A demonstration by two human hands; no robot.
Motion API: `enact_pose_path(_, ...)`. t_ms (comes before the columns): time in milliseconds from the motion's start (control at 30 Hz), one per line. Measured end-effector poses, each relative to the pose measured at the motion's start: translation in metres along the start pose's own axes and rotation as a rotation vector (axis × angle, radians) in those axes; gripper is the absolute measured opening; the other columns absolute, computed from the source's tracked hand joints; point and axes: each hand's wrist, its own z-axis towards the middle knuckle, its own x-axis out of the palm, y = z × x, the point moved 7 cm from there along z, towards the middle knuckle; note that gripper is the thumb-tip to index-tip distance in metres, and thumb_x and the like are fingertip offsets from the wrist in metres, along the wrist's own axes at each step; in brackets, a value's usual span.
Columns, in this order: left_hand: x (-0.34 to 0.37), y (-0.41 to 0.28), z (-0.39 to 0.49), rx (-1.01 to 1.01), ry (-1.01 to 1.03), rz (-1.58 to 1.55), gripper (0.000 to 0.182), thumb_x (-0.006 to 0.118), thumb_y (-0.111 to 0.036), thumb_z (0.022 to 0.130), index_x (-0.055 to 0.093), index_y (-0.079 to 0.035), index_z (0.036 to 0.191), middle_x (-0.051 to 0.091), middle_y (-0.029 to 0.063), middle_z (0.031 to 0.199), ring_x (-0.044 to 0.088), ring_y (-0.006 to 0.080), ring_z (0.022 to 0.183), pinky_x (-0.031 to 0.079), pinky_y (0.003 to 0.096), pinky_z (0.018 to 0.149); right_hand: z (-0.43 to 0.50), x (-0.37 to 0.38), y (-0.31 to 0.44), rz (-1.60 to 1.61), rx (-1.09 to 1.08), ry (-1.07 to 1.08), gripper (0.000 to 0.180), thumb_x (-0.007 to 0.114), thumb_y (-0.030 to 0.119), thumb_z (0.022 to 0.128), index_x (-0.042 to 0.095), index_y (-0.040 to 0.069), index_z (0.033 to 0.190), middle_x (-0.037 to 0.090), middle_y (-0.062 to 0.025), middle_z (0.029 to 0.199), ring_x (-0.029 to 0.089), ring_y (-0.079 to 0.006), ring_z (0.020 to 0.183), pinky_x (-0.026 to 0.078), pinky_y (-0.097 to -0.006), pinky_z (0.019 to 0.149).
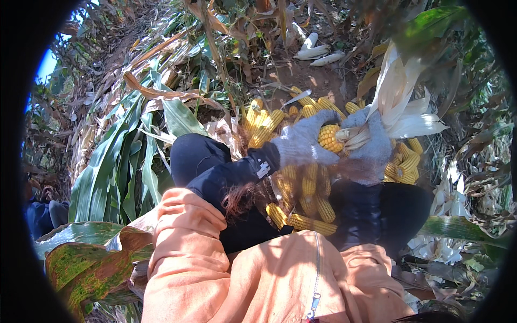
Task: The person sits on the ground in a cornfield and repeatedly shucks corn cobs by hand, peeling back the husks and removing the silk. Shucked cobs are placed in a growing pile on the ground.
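Note:
My left hand [305, 141], in a grey knitted glove, is closed around an ear of corn [330, 138] whose yellow kernels show at its end. Beside it my right hand [371, 149], gloved the same way, grips the pale corn husk [398, 97] at the base of that ear. The peeled husk leaves fan up and to the right. Beneath and around both hands lie husked yellow corn cobs [309, 181], between my legs and beyond. Reddish-brown corn silk [248, 198] hangs by my left forearm.
Green corn leaves [105, 161] lie at the left, with dry stalks behind. Pale husked-off leaves [436, 246] cover ground at the right. A few whitish husks [315, 51] rest on bare soil ahead. At the far left edge, part of another person's dark clothing [40, 218] shows.

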Motion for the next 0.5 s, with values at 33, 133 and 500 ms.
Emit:
enact_pose_path(33, 0.000, 0.000, 0.000, 0.003, -0.005, 0.029, 0.095, 0.095, -0.027, 0.066, 0.046, -0.002, 0.144, 0.060, 0.0146, 0.133, 0.059, 0.0233, 0.124, 0.049, 0.0358, 0.108, -0.001, -0.009, 0.005, -0.031, 0.016, -0.130, 0.024, 0.058, 0.017, 0.106, 0.058, 0.002, 0.124, 0.061, -0.0036, 0.102, 0.061, -0.0130, 0.088, 0.055, -0.0288, 0.072)
enact_pose_path(133, 0.004, 0.002, 0.001, 0.004, 0.030, 0.050, 0.100, 0.096, -0.026, 0.066, 0.043, -0.002, 0.147, 0.059, 0.0131, 0.136, 0.059, 0.0225, 0.125, 0.048, 0.0357, 0.110, -0.004, -0.001, 0.019, 0.084, -0.058, -0.154, 0.025, 0.057, 0.020, 0.107, 0.057, 0.002, 0.124, 0.060, -0.0034, 0.102, 0.060, -0.0145, 0.087, 0.054, -0.0299, 0.075)
enact_pose_path(500, 0.022, 0.018, 0.000, -0.121, 0.033, -0.091, 0.090, 0.094, -0.018, 0.067, 0.047, -0.004, 0.142, 0.062, 0.0087, 0.132, 0.063, 0.0178, 0.117, 0.052, 0.0345, 0.105, -0.013, 0.048, 0.029, 0.450, 0.021, 0.283, 0.025, 0.046, 0.023, 0.110, 0.045, 0.011, 0.089, 0.034, 0.0023, 0.068, 0.032, -0.0111, 0.060, 0.034, -0.0305, 0.062)
